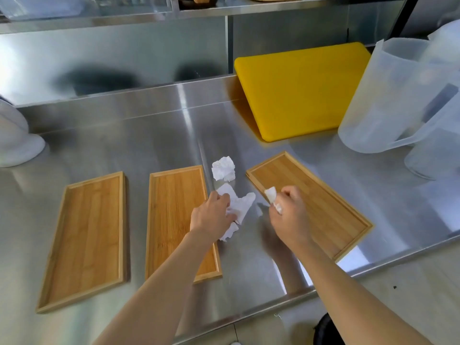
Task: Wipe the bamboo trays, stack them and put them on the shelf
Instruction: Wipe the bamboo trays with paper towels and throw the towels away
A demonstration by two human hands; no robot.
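Note:
Three shallow bamboo trays lie flat on the steel counter: a left tray, a middle tray and a right tray turned at an angle. My left hand is over the middle tray's right edge, gripping a white paper towel that hangs past it. My right hand is above the right tray's near-left part, closed on a smaller white tissue piece. A crumpled tissue ball rests on the counter between the middle and right trays.
A yellow cutting board leans against the back wall. Translucent plastic pitchers stand at the right. A white object sits at the left edge. A steel shelf runs overhead. The counter's front edge is near my forearms.

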